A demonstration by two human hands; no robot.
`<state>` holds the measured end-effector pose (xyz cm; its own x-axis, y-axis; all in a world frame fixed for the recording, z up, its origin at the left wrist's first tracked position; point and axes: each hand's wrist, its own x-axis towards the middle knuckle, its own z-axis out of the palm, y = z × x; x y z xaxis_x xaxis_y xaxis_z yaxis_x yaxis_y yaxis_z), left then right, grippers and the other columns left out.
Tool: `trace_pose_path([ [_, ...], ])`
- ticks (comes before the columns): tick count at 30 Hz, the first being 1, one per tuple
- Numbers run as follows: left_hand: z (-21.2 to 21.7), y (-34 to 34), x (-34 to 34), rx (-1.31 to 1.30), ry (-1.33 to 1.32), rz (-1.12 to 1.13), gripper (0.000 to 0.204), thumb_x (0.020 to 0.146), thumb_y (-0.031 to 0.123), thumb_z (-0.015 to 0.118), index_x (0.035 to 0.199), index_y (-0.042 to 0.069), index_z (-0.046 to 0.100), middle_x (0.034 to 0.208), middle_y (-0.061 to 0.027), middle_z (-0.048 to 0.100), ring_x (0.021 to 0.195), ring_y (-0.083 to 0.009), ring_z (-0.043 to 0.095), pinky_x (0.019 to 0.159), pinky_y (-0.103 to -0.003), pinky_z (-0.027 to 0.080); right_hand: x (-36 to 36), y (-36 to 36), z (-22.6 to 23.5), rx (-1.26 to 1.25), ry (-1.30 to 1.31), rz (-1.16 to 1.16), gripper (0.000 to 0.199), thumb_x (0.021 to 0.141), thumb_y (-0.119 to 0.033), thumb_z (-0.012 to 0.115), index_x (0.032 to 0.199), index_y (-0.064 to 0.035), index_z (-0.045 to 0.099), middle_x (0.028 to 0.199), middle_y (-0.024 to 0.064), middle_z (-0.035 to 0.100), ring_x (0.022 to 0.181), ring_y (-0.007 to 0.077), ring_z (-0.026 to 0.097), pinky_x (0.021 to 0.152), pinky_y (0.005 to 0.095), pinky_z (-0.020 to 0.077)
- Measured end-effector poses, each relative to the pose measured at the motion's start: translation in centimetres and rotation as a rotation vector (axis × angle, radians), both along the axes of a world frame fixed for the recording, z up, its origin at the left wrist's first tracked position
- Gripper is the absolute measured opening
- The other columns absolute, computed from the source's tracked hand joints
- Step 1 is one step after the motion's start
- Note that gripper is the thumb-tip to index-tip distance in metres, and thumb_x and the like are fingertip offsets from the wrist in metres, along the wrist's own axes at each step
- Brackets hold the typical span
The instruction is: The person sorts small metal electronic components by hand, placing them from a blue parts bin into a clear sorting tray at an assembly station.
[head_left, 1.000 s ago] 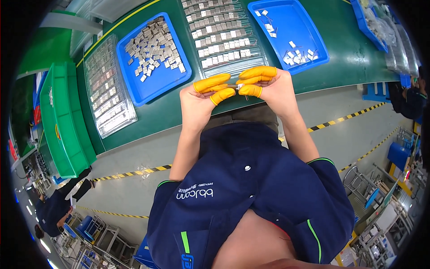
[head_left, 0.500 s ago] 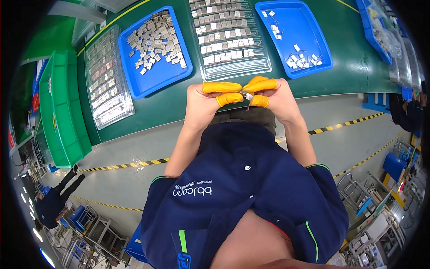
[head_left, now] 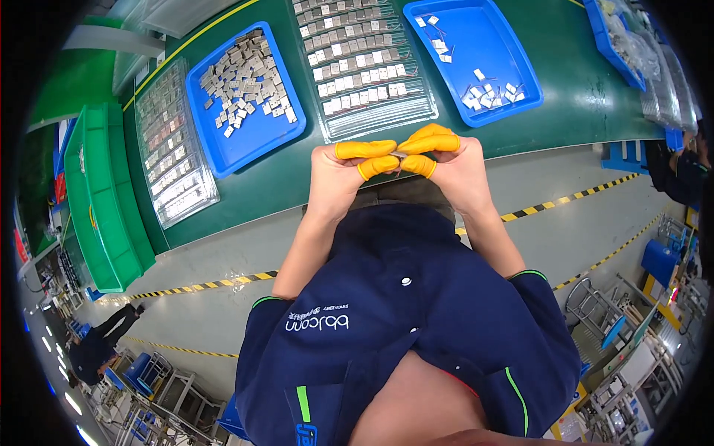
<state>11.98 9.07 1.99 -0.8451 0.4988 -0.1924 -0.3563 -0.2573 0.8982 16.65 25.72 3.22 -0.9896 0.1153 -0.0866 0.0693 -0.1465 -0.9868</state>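
Clear compartment tray (head_left: 364,67) between two bins (head_left: 249,97) (head_left: 472,56) on the workbench (head_left: 297,178), behind both hands (head_left: 335,175) (head_left: 454,167).

Factory assembly line, as I see it.
Blue trays (head_left: 253,141) of small metal parts sit on the green desk (head_left: 312,178); beside the desk, yellow-black tape (head_left: 208,284) marks the floor.

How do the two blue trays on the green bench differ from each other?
The left blue tray holds a dense heap of small grey parts, spread over much of its floor. The right blue tray is mostly bare, with only a few small white pieces scattered in it. The left one lies beside a clear compartment tray at the bench's left, the right one to the right of the middle clear tray. Both are shallow, rectangular and blue.
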Motion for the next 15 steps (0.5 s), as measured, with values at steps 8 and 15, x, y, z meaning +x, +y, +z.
trace_pose_path([
  [8, 0.3, 1.9, 0.2, 0.046, -0.136, 0.152, 0.025, 0.078, 0.001, 0.064, 0.102, -0.005, 0.061, 0.097, -0.0126, 0.063, 0.084, -0.0170, 0.063, 0.078, -0.027, 0.051, -0.6, 0.1, -0.2, 0.783, 0.408, -0.266, 0.022, 0.061, -0.004, 0.074, 0.082, -0.0089, 0.070, 0.083, 0.0030, 0.061, 0.082, 0.0209, 0.055, 0.076, 0.0311, 0.0431],
  [15, 1.0, 2.3, -0.7, 0.053, -0.119, 0.239, 0.028, 0.078, 0.001, 0.064, 0.102, -0.010, 0.057, 0.093, -0.0153, 0.063, 0.084, -0.0209, 0.063, 0.076, -0.029, 0.051, -1.0, -0.1, 0.6, 0.676, 0.255, -0.500, 0.030, 0.058, -0.008, 0.078, 0.086, -0.0062, 0.066, 0.082, 0.0065, 0.061, 0.082, 0.0206, 0.055, 0.075, 0.0314, 0.0432],
])
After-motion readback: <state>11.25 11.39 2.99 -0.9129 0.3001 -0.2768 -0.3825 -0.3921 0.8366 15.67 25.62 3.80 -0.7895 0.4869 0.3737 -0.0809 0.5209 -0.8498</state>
